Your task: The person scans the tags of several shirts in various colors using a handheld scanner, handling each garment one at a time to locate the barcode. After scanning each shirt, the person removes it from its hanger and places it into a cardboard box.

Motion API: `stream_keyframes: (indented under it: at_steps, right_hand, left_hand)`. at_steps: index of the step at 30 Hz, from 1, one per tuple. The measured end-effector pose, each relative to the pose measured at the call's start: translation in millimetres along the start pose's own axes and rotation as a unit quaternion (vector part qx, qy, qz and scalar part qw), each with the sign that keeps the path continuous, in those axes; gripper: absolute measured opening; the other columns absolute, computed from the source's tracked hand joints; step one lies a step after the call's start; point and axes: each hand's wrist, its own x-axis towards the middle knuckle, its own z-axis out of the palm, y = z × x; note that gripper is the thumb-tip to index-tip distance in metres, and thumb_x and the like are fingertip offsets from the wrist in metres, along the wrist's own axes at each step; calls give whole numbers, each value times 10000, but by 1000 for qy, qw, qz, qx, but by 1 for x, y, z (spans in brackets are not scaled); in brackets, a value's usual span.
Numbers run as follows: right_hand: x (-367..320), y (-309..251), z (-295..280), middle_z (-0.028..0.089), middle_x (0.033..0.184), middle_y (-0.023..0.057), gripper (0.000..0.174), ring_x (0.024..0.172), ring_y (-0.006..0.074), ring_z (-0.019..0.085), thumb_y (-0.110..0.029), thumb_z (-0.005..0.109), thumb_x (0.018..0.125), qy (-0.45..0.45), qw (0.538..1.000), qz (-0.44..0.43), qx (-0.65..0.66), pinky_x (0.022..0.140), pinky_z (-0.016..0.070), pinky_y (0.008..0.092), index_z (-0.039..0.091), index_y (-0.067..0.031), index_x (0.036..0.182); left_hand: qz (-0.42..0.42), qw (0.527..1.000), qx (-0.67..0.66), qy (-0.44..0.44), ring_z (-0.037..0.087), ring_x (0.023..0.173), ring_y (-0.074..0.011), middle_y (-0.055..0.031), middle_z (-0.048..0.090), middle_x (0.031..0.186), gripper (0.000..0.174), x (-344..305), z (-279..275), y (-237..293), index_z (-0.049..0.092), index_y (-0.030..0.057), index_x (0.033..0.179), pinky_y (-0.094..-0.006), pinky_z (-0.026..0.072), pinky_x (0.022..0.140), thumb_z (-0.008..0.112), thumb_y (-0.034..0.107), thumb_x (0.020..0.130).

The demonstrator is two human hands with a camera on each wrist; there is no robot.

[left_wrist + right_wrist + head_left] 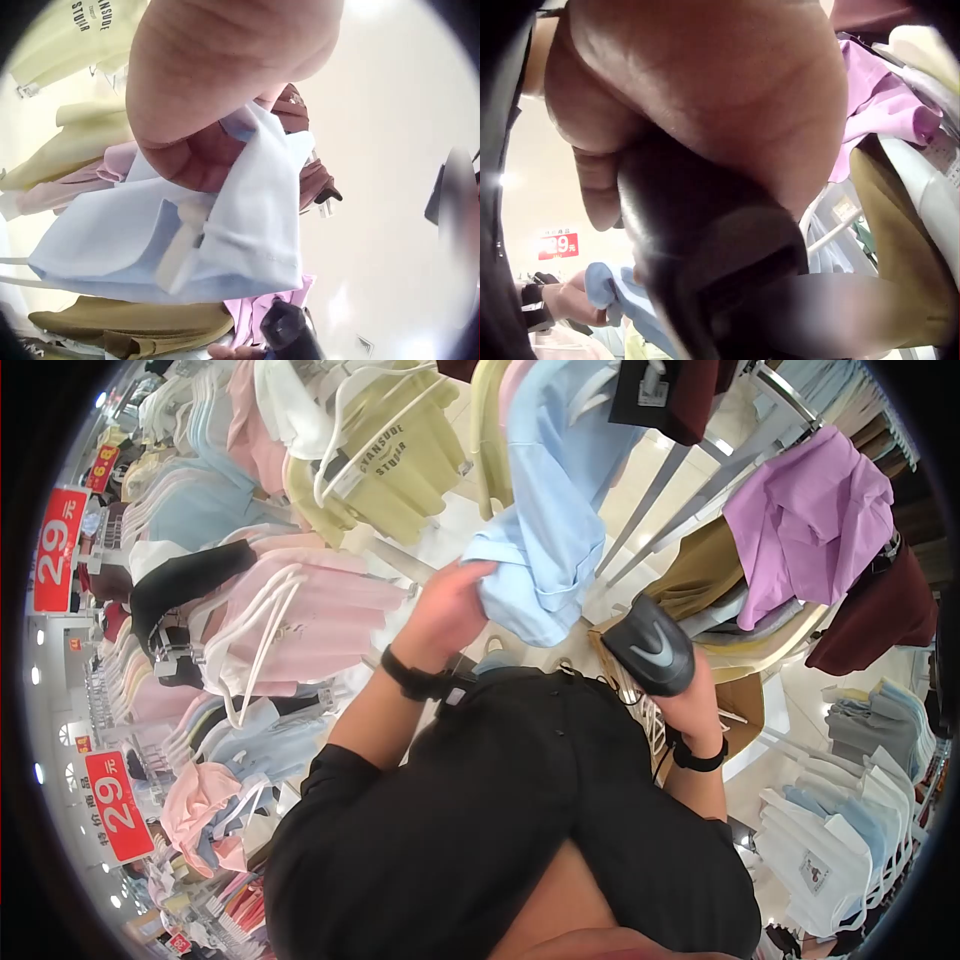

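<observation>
Fingers of my left hand (447,612) are curled tight on the light blue shirt (555,490) hanging overhead; my right hand (702,705) grips a black scanner (648,645) just beside it.

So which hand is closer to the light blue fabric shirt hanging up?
Left. The left hand grips the light blue fabric shirt by its sleeve end. The right hand is apart from it, off to its side, holding a black rounded handheld device.
</observation>
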Motion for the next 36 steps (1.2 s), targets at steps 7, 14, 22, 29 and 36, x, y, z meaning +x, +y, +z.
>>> stream_keyframes:
  at_steps: [7, 14, 22, 29, 36]
  right_hand:
    - [-4, 0, 3, 640, 1313, 169, 526, 1152, 311, 649, -80, 788, 746, -77, 996, -32, 14, 975, 503, 375, 640, 21, 1241]
    - [25, -32, 28, 273, 1621, 262, 383, 1401, 396, 469, -122, 765, 778, -147, 976, -160, -13, 983, 493, 389, 704, 40, 1120]
    - [27, -35, 43, 630, 1300, 130, 693, 1199, 205, 604, -62, 794, 769, -56, 996, -47, 57, 1034, 455, 346, 515, 25, 1398]
    - [16, -26, 38, 669, 977, 125, 521, 851, 216, 653, -53, 814, 742, 57, 977, -15, 203, 742, 532, 358, 581, 15, 1203]
    - [15, -33, 38, 663, 999, 138, 607, 859, 252, 654, -83, 826, 714, 44, 961, -2, 274, 712, 535, 374, 560, 16, 1251]
  left_hand:
    - [-18, 999, -27, 37, 572, 1278, -280, -135, 567, 1406, 475, -12, 31, 23, 412, -16, 1473, -446, 436, 1094, 455, 186, 1044]
    - [-16, 999, -30, -10, 575, 1273, -279, -129, 525, 1430, 496, -3, 65, 22, 329, 48, 1523, -454, 508, 1040, 435, 201, 1063]
    - [-57, 995, 22, -82, 593, 1242, -264, -121, 550, 1379, 402, 0, 56, 22, 409, 30, 1442, -469, 497, 1048, 468, 153, 1064]
    - [75, 915, 381, -112, 615, 1061, -164, -69, 633, 1110, 313, -7, 42, 5, 476, 41, 1216, -333, 500, 943, 633, 6, 947]
    - [303, 785, 523, -139, 563, 878, -172, -56, 560, 976, 621, -11, 66, 1, 558, 57, 1299, -309, 488, 785, 845, 12, 750]
